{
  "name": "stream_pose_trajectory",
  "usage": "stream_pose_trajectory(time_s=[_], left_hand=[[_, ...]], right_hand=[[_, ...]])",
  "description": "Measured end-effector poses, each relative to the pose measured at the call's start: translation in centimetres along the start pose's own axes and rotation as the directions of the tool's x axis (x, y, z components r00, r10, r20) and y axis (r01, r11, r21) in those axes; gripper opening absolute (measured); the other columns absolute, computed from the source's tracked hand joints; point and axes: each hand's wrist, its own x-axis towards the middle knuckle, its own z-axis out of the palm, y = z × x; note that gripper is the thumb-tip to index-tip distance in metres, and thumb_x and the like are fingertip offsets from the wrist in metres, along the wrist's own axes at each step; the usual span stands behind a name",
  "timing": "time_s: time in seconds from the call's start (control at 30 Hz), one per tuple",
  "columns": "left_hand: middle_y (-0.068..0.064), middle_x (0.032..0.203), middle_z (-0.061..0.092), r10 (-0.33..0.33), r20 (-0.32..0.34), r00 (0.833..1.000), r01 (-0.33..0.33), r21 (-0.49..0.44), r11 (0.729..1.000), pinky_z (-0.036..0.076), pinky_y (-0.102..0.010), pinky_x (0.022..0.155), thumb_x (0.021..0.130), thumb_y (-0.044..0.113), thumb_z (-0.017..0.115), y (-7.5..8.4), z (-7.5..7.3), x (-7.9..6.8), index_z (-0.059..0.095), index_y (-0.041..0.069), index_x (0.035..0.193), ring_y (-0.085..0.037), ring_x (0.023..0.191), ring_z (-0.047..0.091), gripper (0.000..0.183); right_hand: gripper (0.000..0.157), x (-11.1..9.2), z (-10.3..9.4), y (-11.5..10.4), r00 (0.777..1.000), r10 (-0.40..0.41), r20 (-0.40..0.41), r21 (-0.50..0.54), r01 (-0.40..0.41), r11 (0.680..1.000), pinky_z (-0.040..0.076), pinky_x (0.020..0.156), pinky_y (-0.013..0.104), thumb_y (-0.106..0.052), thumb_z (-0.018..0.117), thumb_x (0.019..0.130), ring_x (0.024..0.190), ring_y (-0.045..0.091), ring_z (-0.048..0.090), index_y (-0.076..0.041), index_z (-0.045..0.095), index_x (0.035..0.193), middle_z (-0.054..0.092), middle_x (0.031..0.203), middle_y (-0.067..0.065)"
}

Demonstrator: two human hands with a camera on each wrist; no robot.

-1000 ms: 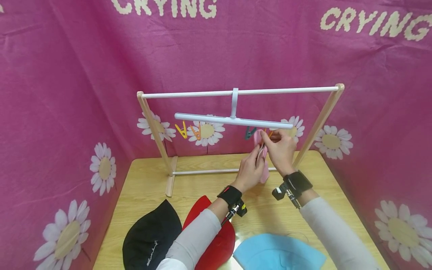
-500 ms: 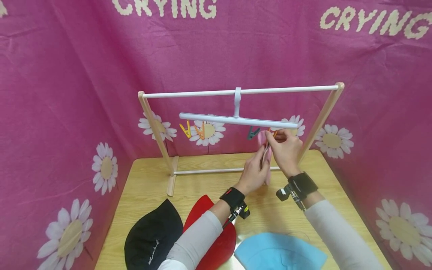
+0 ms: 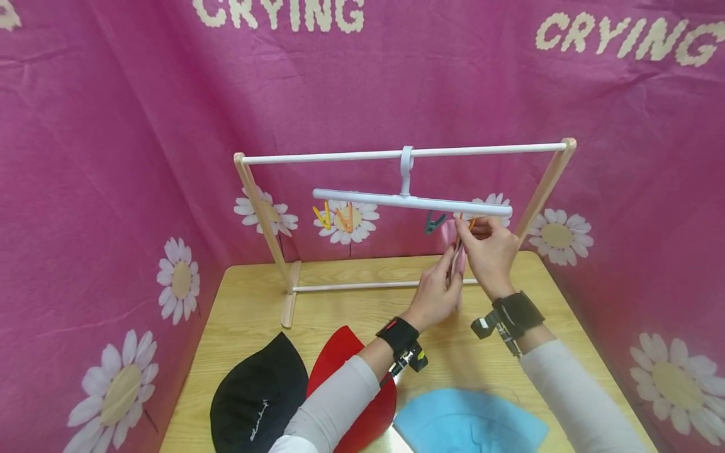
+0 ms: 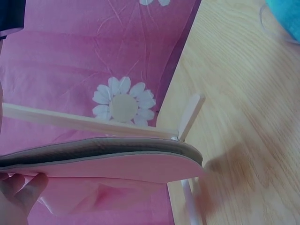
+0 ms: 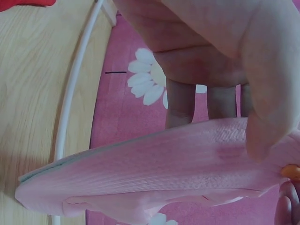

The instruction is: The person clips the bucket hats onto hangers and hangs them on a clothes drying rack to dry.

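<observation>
A folded pink bucket hat (image 4: pixel 122 168) with a grey inner side is held up below the right end of the light-blue hanger (image 3: pixel 442 204). My left hand (image 3: pixel 433 292) grips its brim; in the right wrist view the left thumb (image 5: pixel 260 133) lies over the pink cloth, its fingers reaching behind. Higher up, my right hand (image 3: pixel 493 251) pinches at an orange clothespin (image 5: pixel 291 172) at the hat's top edge. The clothespin is mostly hidden behind the fingers. Yellow (image 3: pixel 323 216), light-orange (image 3: pixel 344 218) and teal (image 3: pixel 434 223) clothespins hang along the hanger.
The hanger hooks over the white top bar (image 3: pixel 323 157) of a wooden-sided rack. On the table (image 3: pixel 249 296) in front lie a black hat (image 3: pixel 260 390), a red hat (image 3: pixel 368 409) and a light-blue hat (image 3: pixel 470 418). Pink curtain surrounds the table.
The hanger has shifted right along the bar, tilted down at its right end. Both hands and the pink bucket hat have moved right with it, keeping their holds.
</observation>
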Motion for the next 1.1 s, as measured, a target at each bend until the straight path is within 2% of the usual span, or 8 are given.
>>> stream_pose_trajectory(time_s=[0.13,0.33,0.5,0.6,0.7,0.8,1.1], left_hand=[[-0.014,0.150,0.059,0.012,-0.003,1.000,-0.012,-0.008,1.000,0.049,-0.017,0.098,0.103,0.010,0.054,0.5,0.3,0.0,0.032,0.007,0.163,-0.007,0.120,0.061,0.064],[-0.014,0.148,0.060,0.015,0.007,1.000,-0.015,-0.003,1.000,0.048,-0.017,0.099,0.103,0.010,0.055,1.1,0.4,-0.1,0.032,0.007,0.163,-0.009,0.115,0.062,0.065],[-0.014,0.158,0.050,-0.003,0.022,1.000,0.003,-0.013,1.000,0.042,-0.021,0.111,0.103,0.010,0.056,1.0,0.9,-0.4,0.027,0.007,0.165,-0.013,0.136,0.055,0.068],[-0.012,0.160,0.049,-0.036,0.030,0.999,0.037,-0.030,0.999,0.042,-0.022,0.110,0.102,0.010,0.057,0.7,1.3,-0.7,0.024,0.010,0.166,-0.011,0.135,0.054,0.072],[-0.010,0.158,0.050,-0.076,0.033,0.997,0.077,-0.044,0.996,0.046,-0.021,0.104,0.101,0.010,0.059,0.5,1.8,-1.2,0.022,0.012,0.167,-0.009,0.123,0.057,0.075],[-0.009,0.158,0.049,-0.096,0.037,0.995,0.098,-0.057,0.994,0.047,-0.021,0.102,0.101,0.010,0.058,0.3,2.2,-1.5,0.021,0.013,0.167,-0.008,0.120,0.057,0.076],[-0.009,0.164,0.042,-0.100,0.064,0.993,0.106,-0.096,0.990,0.044,-0.022,0.109,0.103,0.011,0.056,-0.2,2.7,-1.8,0.018,0.011,0.168,-0.011,0.139,0.050,0.075]], right_hand=[[0.036,0.2,-0.4,0.1,1.000,-0.017,-0.020,-0.011,0.017,1.000,0.043,0.063,0.007,-0.032,0.085,0.088,0.067,-0.017,0.056,0.003,0.075,0.092,0.077,0.080,0.016],[0.036,0.3,-0.8,0.0,0.999,-0.031,-0.035,-0.020,0.031,0.999,0.041,0.063,0.008,-0.033,0.085,0.089,0.067,-0.021,0.053,0.002,0.075,0.092,0.077,0.081,0.017],[0.037,0.0,-1.1,0.3,0.999,-0.026,-0.029,-0.035,0.025,0.999,0.040,0.064,0.010,-0.032,0.085,0.088,0.067,-0.020,0.052,0.003,0.074,0.092,0.077,0.081,0.018],[0.037,-0.1,-1.2,0.6,1.000,-0.021,-0.023,-0.044,0.020,0.999,0.040,0.064,0.011,-0.031,0.085,0.088,0.067,-0.019,0.052,0.004,0.074,0.092,0.077,0.082,0.019],[0.037,-0.3,-1.3,0.9,1.000,-0.014,-0.020,-0.048,0.013,0.999,0.039,0.064,0.011,-0.031,0.085,0.088,0.066,-0.021,0.052,0.004,0.075,0.093,0.077,0.082,0.018],[0.037,-0.3,-1.3,1.2,1.000,-0.003,-0.020,-0.046,0.002,0.999,0.040,0.064,0.010,-0.032,0.085,0.089,0.066,-0.023,0.051,0.004,0.075,0.094,0.077,0.082,0.018],[0.036,-0.6,-1.5,1.4,1.000,0.019,-0.016,-0.059,-0.020,0.998,0.040,0.070,0.010,-0.032,0.083,0.090,0.068,-0.025,0.051,0.003,0.078,0.098,0.078,0.086,0.019]])
